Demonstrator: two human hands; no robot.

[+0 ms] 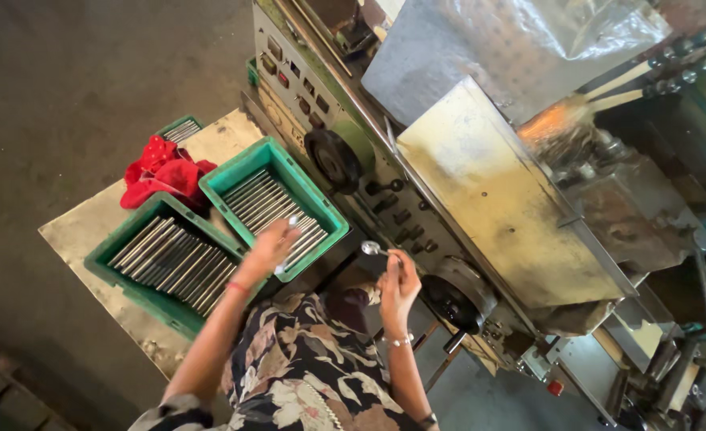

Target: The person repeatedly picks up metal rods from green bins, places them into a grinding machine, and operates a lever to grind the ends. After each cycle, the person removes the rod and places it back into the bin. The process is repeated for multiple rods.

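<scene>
Steel rod (289, 243), thin and bright, is clamped in the fingers of the left hand (269, 251), just above the near edge of a green plastic crate (325, 209). That crate is filled with more steel rods (269, 203) lying side by side. The right hand (398, 289) is raised close beside the machine (480, 199), fingers pinched together on a small round shiny metal piece (371, 248). A second green crate (141, 291), also packed with rods, sits touching the first, toward the left edge of a worn metal table (89, 219). A crumpled red cloth (164, 172) lies behind the two crates, near the table's far edge, with a smaller green tray (181, 128) beyond it at the far corner. The large grimy machine stands along the right edge of the table, with black handwheels (333, 160) and a row of buttons on its front.
</scene>
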